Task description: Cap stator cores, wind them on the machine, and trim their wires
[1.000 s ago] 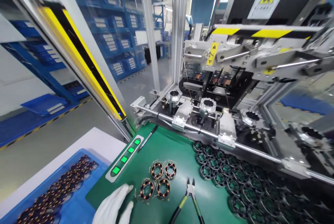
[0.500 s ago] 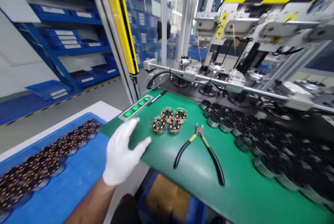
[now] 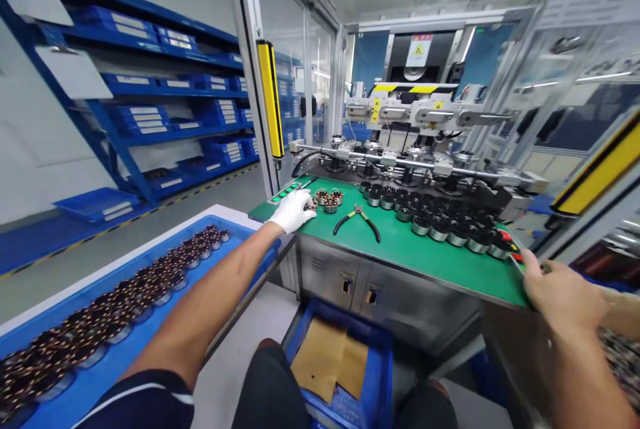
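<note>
My left hand (image 3: 294, 210), in a white glove, has its fingertips closed around a copper-wound stator (image 3: 313, 204), mostly hidden by the fingers. Beside it on the green mat (image 3: 395, 249) stand three more wound stators (image 3: 331, 203), with loose wire ends sticking up. Black-handled cutting pliers (image 3: 357, 212) lie with handles spread to their right. At the mat's right corner is my bare right hand (image 3: 565, 292), thumb apart from the other fingers, which are partly hidden. The thumb is by a small panel (image 3: 516, 257) with red and green parts; contact is unclear.
Rows of black-topped stators (image 3: 440, 215) fill the mat's right side before the winding machine (image 3: 415, 115). A blue tray (image 3: 200, 295) of wound stators lies at left. Below the bench sits a blue bin (image 3: 385, 362) with cardboard. Yellow guards (image 3: 271, 99) flank the machine.
My left hand has moved from open beside the wound stators to gripping the leftmost one. My right hand has come into view at the right corner. The view has pulled back and turned right.
</note>
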Action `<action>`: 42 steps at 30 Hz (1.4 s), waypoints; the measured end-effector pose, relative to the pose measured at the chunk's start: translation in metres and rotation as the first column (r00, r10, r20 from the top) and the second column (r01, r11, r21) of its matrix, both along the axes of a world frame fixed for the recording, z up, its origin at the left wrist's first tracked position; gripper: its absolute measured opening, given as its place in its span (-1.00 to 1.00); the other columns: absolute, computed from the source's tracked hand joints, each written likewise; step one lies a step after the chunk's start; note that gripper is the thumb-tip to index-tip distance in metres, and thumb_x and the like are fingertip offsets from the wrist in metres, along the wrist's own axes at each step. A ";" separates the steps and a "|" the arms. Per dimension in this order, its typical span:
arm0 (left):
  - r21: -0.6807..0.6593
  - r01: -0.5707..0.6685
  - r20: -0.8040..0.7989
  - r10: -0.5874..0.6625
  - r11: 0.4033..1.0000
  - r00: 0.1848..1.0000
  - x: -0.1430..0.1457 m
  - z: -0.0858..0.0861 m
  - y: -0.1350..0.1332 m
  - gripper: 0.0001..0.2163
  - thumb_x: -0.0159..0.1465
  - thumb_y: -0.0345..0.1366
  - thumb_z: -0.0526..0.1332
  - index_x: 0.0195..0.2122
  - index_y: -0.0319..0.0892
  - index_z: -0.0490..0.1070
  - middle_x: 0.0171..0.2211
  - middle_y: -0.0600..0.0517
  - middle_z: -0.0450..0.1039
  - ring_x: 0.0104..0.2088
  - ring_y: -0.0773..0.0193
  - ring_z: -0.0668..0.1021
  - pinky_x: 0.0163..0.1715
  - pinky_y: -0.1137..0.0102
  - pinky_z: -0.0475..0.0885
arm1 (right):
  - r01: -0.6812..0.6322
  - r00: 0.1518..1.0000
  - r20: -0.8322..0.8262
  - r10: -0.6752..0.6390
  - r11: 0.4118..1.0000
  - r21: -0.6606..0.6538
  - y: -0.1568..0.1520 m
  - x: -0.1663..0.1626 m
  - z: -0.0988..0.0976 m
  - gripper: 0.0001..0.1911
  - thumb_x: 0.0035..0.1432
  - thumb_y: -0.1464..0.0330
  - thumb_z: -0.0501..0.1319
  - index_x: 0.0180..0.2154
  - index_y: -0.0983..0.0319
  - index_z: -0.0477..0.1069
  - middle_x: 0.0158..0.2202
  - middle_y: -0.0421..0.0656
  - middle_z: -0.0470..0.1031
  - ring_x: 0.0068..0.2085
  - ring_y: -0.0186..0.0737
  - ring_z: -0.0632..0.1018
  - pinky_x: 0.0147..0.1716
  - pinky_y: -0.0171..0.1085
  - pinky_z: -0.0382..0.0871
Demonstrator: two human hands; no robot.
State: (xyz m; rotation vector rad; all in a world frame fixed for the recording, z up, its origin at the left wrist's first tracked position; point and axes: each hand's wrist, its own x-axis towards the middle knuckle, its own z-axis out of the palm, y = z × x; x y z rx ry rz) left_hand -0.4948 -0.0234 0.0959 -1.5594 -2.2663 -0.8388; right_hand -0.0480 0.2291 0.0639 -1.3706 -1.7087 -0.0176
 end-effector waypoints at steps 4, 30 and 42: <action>0.175 0.032 0.025 -0.037 0.984 0.999 0.054 -0.003 -0.038 -0.89 0.17 -0.39 0.21 -0.40 -0.15 0.25 -0.16 -0.10 0.51 -0.11 0.16 0.56 -0.08 0.21 0.48 | -0.075 0.986 -0.143 0.084 0.995 0.069 -0.066 -0.008 -0.006 -0.61 0.19 0.22 0.22 -0.08 0.39 0.54 -0.11 0.28 0.56 -0.03 0.13 0.59 -0.09 -0.05 0.39; 0.154 0.458 -0.067 -0.453 0.876 0.889 0.222 -0.077 -0.101 -0.71 0.27 -0.58 0.02 -0.03 -0.22 0.34 0.09 -0.22 0.46 0.13 0.17 0.51 0.06 0.27 0.52 | -0.941 0.209 -0.927 0.310 0.322 -0.105 -0.269 -0.087 -0.060 -0.84 0.01 0.34 0.41 -0.49 0.24 0.49 -0.44 -0.20 0.51 -0.46 -0.37 0.47 -0.47 -0.38 0.37; 0.183 0.411 0.102 -0.433 0.893 0.895 0.207 -0.076 -0.105 -0.82 0.22 -0.47 0.21 -0.15 -0.16 0.37 0.10 -0.21 0.45 0.10 0.12 0.53 0.04 0.24 0.52 | -0.915 0.338 -0.941 0.012 -0.229 -0.331 -0.269 -0.081 -0.054 -0.70 -0.11 0.24 0.47 -0.42 0.31 0.52 -0.72 -0.30 0.37 -0.72 -0.52 0.27 -0.74 -0.51 0.13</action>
